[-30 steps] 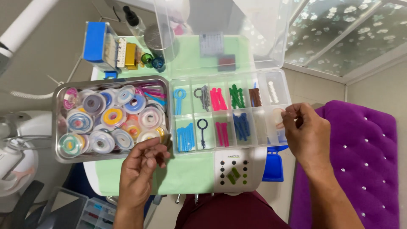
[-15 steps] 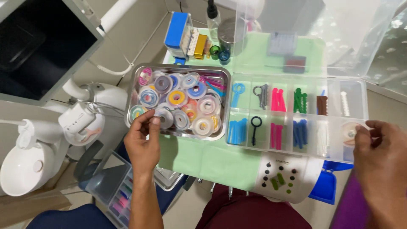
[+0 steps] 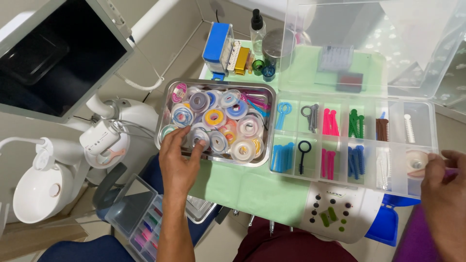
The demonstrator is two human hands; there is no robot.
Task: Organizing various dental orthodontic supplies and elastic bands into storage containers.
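A steel tray [image 3: 167, 109] on the green-covered table holds several coloured spools of thin cord. My left hand [image 3: 177, 157] rests on the tray's near left corner, fingers on the rim and touching a spool [image 3: 199, 137]. To the right lies a clear compartment box [image 3: 424, 145] with its lid [image 3: 388, 39] standing open; it holds pink, green and blue plastic pieces and ring-handled tools. My right hand [image 3: 444, 187] holds the box's near right corner, thumb by a white spool [image 3: 415, 161].
Behind the tray stand a blue box [image 3: 215, 43], a small bottle [image 3: 257, 26], a metal cup [image 3: 274, 46] and small pots. A dark monitor [image 3: 53, 58] and white dental unit parts [image 3: 39, 184] are on the left. A white control panel [image 3: 335, 213] sits near me.
The view has swung left and down. My left hand stays at the tray's near edge, now on its left corner. My right hand keeps hold of the box's right end.
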